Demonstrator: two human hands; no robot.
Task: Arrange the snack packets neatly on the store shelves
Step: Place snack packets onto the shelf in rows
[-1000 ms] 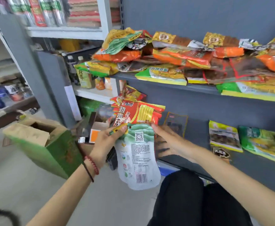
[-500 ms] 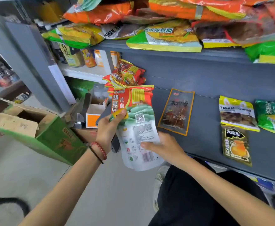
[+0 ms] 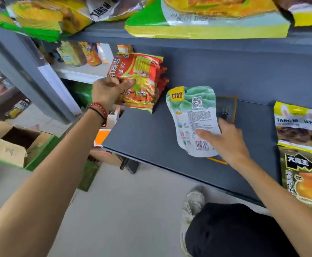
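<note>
My left hand point(image 3: 108, 90) grips a red and yellow noodle packet point(image 3: 142, 78) at its left edge, holding it over other red packets at the left end of the grey shelf point(image 3: 147, 134). My right hand point(image 3: 225, 138) holds a white and green pouch point(image 3: 192, 115) by its lower right side, back face up, over the middle of the shelf. The pouch partly covers a dark packet with an orange border point(image 3: 227, 106). Right of it lie a yellow packet point(image 3: 299, 127) and a black packet point(image 3: 305, 179).
The shelf above point(image 3: 207, 40) carries green, yellow and orange packets that overhang its front edge. An open cardboard box point(image 3: 16, 143) stands on the floor at the left. A white shelf with bottles point(image 3: 77, 54) lies behind it. My knee and shoe are below the shelf edge.
The two packets were held together in front of me. Now my left hand has carried the red packet up and left, and my right hand has moved the white pouch right over the shelf.
</note>
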